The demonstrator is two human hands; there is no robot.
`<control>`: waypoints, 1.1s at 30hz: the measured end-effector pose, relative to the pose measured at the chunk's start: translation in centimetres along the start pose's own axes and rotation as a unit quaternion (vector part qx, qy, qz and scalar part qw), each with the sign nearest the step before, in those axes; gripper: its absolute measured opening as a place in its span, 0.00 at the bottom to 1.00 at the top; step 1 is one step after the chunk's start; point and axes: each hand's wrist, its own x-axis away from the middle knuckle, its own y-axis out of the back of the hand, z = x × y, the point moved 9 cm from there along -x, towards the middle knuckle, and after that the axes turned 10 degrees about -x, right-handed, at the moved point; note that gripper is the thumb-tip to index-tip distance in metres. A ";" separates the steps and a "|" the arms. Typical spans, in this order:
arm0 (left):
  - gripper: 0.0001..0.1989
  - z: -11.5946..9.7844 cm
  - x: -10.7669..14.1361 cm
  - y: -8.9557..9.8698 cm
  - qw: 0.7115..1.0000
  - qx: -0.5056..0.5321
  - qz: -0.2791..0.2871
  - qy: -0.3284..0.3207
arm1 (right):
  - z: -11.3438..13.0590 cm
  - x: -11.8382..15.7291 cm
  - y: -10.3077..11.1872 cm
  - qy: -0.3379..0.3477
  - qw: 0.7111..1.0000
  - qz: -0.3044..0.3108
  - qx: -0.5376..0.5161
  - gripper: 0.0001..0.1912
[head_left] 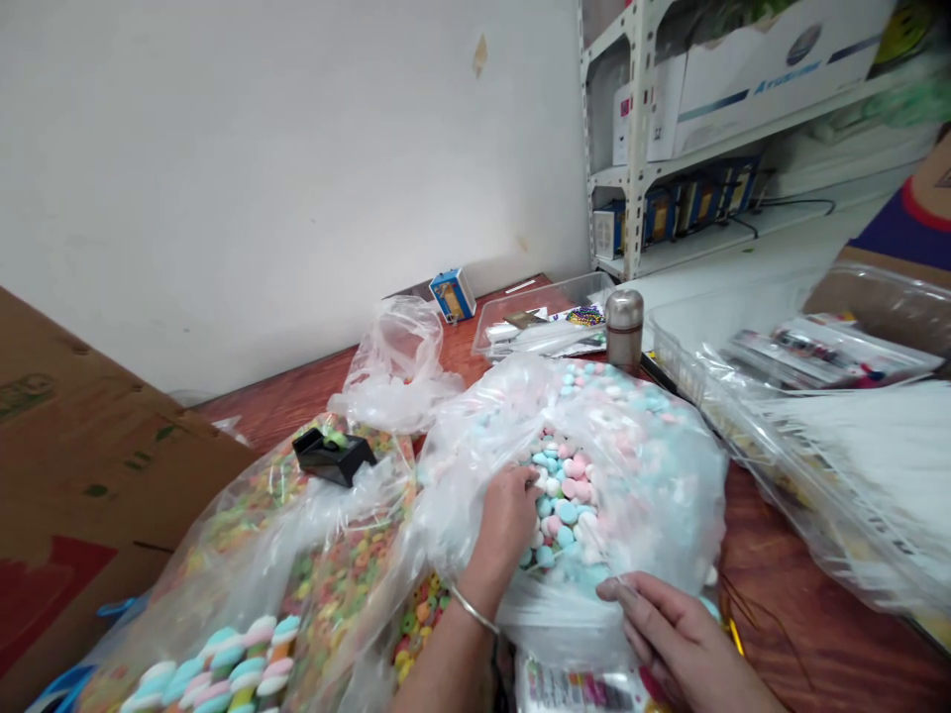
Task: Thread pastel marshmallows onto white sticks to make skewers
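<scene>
A big translucent plastic bag (661, 475) lies in front of me, its mouth open over many small rounded pastel candies (569, 485) in pink, blue and white. At the left side of that opening is my left hand (509, 515), fingers curled together at the candies; what they pinch, if anything, is hidden. A metal bangle (474, 609) circles the left wrist. My right hand (661, 624) is closed at the bag's near edge, thumb and forefinger pinching the plastic. Beneath the bag's front, a printed packet (580, 685) partly shows.
Left of the bag, clear bags of small coloured rings (349, 555) carry a black tape dispenser (334, 456) and stacked pastel pieces (223, 668). A cardboard box (96, 475) borders the left. Behind stands a metal-topped shaker (624, 327); clear trays (743, 416) sit right.
</scene>
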 end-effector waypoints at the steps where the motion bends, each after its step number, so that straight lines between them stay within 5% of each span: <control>1: 0.09 0.2 -0.1 -0.1 1.000 -0.005 0.003 0.002 | -0.1 0.0 0.1 -0.002 1.000 -0.001 0.003 0.28; 12: 0.10 0.9 0.3 -0.1 1.000 -0.004 -0.021 0.018 | 0.8 -0.1 -0.5 0.015 0.999 0.013 0.026 0.27; 18: 0.07 -1.6 4.0 1.2 0.990 0.137 -0.027 0.024 | 4.9 -0.5 -1.3 0.145 0.981 -0.051 0.119 0.25; 22: 0.12 -3.3 7.6 2.0 0.944 0.327 0.006 0.043 | 6.1 -0.5 -2.6 0.199 0.964 -0.040 0.174 0.23; 27: 0.16 -3.4 10.6 1.6 0.880 0.459 0.081 0.095 | 6.0 0.8 -4.3 0.190 0.950 -0.008 0.249 0.22; 33: 0.17 -0.1 12.2 1.0 0.791 0.569 -0.011 0.226 | 5.2 4.6 -5.0 0.246 0.862 -0.060 0.440 0.23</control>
